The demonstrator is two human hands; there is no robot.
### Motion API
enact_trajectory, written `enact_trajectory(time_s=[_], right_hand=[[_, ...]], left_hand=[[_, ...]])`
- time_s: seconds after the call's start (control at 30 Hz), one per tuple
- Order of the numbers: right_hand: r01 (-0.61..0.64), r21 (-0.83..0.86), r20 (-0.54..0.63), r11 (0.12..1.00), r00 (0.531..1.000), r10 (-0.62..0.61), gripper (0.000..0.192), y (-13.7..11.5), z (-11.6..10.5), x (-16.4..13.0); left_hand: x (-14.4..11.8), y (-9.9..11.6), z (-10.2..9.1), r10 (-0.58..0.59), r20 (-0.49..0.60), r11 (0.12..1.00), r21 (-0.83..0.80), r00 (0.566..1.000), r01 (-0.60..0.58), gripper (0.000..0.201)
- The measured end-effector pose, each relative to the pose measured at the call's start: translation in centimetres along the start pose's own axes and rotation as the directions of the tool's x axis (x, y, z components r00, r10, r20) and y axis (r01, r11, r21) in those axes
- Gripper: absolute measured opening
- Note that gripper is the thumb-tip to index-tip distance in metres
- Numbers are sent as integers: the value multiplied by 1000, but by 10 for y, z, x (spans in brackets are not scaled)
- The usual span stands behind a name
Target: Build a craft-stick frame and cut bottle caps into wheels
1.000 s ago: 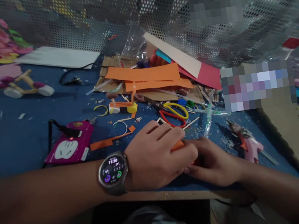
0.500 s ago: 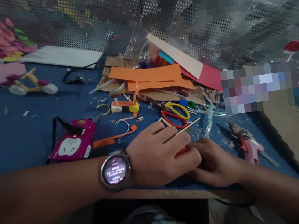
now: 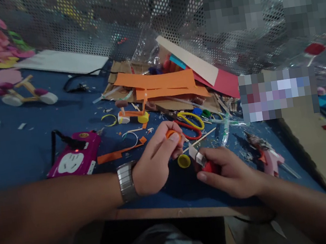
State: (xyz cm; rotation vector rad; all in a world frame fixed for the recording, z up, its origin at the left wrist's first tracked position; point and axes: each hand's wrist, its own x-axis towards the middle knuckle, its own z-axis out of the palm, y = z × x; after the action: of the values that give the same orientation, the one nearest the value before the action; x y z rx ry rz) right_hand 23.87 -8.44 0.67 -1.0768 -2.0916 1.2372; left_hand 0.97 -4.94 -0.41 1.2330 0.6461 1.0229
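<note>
My left hand pinches a small round orange cap between thumb and fingers. In my right hand is a red utility knife, its blade out and angled up to the left, apart from the cap. Between the two hands a yellow cap lies on the blue table. Just beyond my fingers are scissors with one red and one yellow handle, and a thin wooden stick. A small orange-framed model with a yellow cap wheel stands past my left hand.
At left sits a purple power strip, plugged in. A pink glue gun lies right of my right hand, beside a cardboard sheet. Orange paper and other sheets lie at the back, against perforated metal mesh.
My hands have moved apart, and the left wrist has turned. The orange cap, the knife blade and the yellow cap on the table now show; they were hidden before.
</note>
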Motion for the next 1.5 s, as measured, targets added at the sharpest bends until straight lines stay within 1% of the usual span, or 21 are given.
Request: enact_trajectory(time_s=[0.03, 0.07, 0.13, 0.17, 0.27, 0.3, 0.4, 0.5, 0.63, 0.73, 0.8, 0.87, 1.0, 1.2, 1.37, 1.5], right_hand=[[-38, 96, 21, 995, 999, 37, 34, 0, 0, 0], [-83, 204, 51, 975, 996, 74, 36, 0, 1, 0], [-179, 408, 117, 895, 983, 143, 43, 0, 2, -1], [-218, 483, 139, 848, 975, 171, 46, 0, 2, -2], [-295, 588, 176, 753, 955, 237, 52, 0, 4, -3], [-308, 601, 185, 737, 951, 247, 55, 0, 4, -2], [-317, 605, 209, 730, 948, 238, 61, -1, 4, 0], [-322, 597, 221, 735, 946, 236, 64, 0, 4, 2], [-331, 637, 210, 696, 944, 257, 67, 4, 5, 3], [-324, 689, 213, 648, 945, 247, 69, 8, 3, 3], [-318, 718, 226, 619, 948, 224, 67, 10, 2, 3], [-315, 730, 243, 606, 949, 201, 62, 9, 1, 3], [-318, 741, 282, 591, 947, 154, 51, 5, 0, 2], [-364, 774, 338, 518, 929, 149, 55, 3, 2, 1], [-344, 787, 315, 512, 938, 147, 54, 3, 3, -1], [-333, 794, 298, 509, 942, 152, 54, 3, 3, -1]], left_hand=[[2, -1, 1, -57, -2, 995, -77, 998, 57, 19], [3, -1, 2, -97, 0, 988, -118, 995, 96, 17], [5, 0, 3, -140, 3, 982, -130, 990, 140, 15], [5, 1, 3, -158, 13, 980, -120, 987, 158, 16], [5, 3, 1, -228, 74, 968, -90, 971, 234, 20], [5, 3, 0, -253, 89, 960, -98, 963, 261, 22], [6, 2, 0, -309, 83, 922, -218, 948, 319, 25], [6, 0, 2, -336, 118, 884, -303, 935, 356, 18], [6, 0, 2, -350, 216, 861, -308, 911, 404, 10], [6, 1, 1, -326, 250, 871, -294, 911, 393, 14], [6, 2, 0, -319, 242, 877, -291, 916, 382, 16], [7, 4, 0, -341, 219, 873, -286, 914, 395, 17], [6, 9, 1, -410, 220, 839, -290, 885, 461, 19], [3, 12, 1, -428, 204, 837, -278, 880, 471, 13], [5, 13, 1, -391, 259, 826, -326, 883, 461, 6], [5, 12, 1, -387, 260, 828, -324, 884, 458, 5]])
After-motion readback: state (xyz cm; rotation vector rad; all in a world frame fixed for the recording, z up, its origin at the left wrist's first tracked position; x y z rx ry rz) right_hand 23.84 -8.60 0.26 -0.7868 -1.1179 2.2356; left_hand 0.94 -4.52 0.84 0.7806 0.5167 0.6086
